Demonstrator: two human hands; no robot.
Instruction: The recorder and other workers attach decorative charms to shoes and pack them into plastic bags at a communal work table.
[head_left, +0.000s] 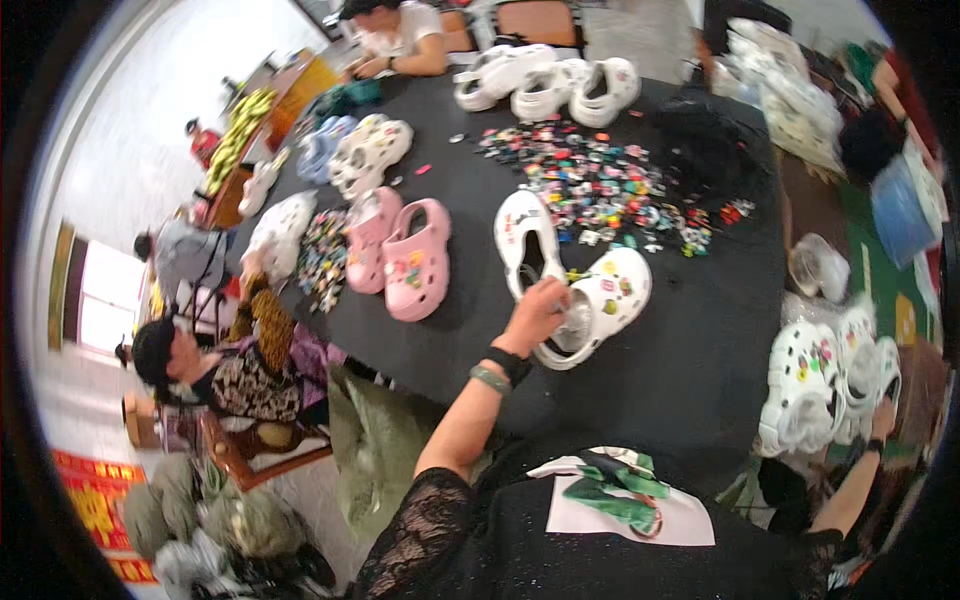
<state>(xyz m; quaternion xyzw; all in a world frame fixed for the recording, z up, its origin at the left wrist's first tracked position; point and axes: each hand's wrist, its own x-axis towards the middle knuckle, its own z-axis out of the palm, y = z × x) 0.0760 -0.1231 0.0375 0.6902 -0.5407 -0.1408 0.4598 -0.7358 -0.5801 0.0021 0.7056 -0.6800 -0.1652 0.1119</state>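
Head view: my left hand (537,312) grips white clog (600,300) heel on black surface (680,350); right hand (882,418) far right, grasp unclear, beside white clogs (820,385).

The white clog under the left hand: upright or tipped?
Upright: the white clog rests sole-down on the table, charms facing up, left hand at its opening.

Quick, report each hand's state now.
Left hand: closed on the white clog on the table.
Right hand: at the table's edge by stacked white clogs; grip cannot be told.

A small workshop: a black table (690,360) heaped with foam clogs (545,85) and charms (600,190), workers seated around.
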